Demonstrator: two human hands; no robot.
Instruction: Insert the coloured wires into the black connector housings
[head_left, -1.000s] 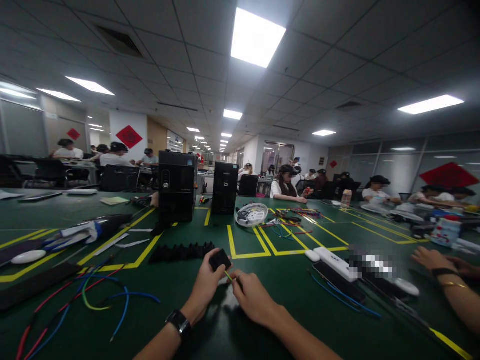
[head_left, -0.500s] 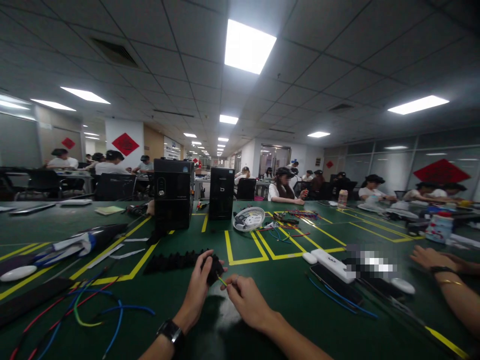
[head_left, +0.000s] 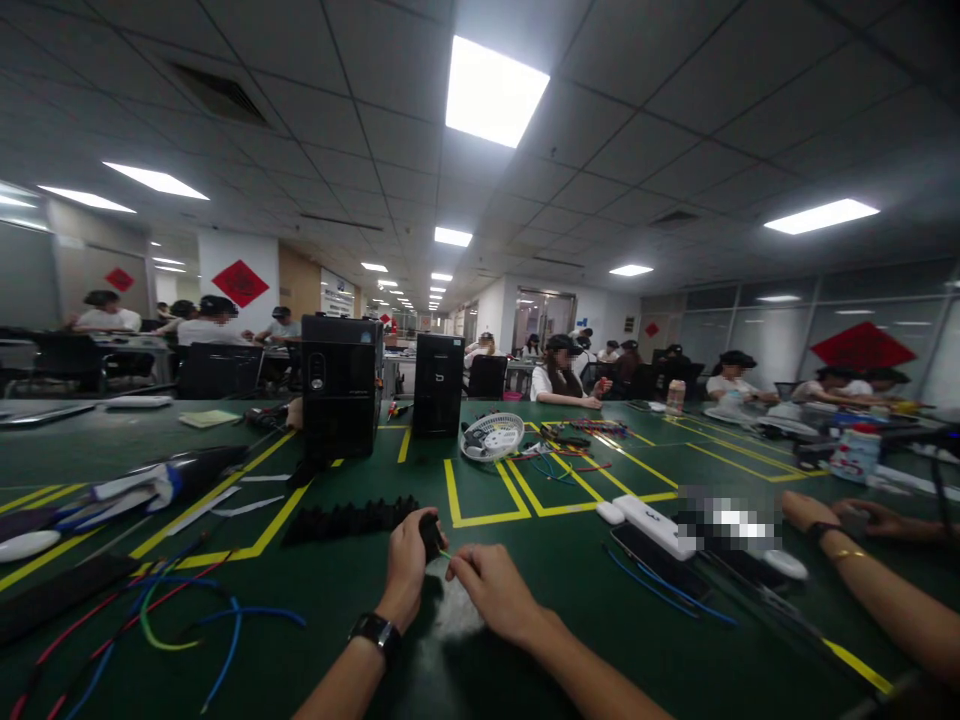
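My left hand (head_left: 405,562) is closed around a small black block-shaped part (head_left: 431,537), held above the green table. My right hand (head_left: 491,588) pinches a short yellow-green wire (head_left: 446,556) just to the right of it. The wire's far end reaches the block, but whether it sits inside it is too small to tell. Beyond my left hand lies a row of similar black parts (head_left: 349,520). Loose blue, red and yellow-green wires (head_left: 236,625) are spread on the table at the left.
Two black computer towers (head_left: 339,385) stand ahead, beside a white basket (head_left: 491,437) holding small parts. More wires (head_left: 574,440) lie beyond it. To the right are a white power strip-like box (head_left: 654,527), two blue wires (head_left: 667,585) and a co-worker's hands (head_left: 817,515).
My left hand has turned the black block a little, and less of the wire shows between my hands. At right, the co-worker's hands have moved left. The view has shifted slightly.
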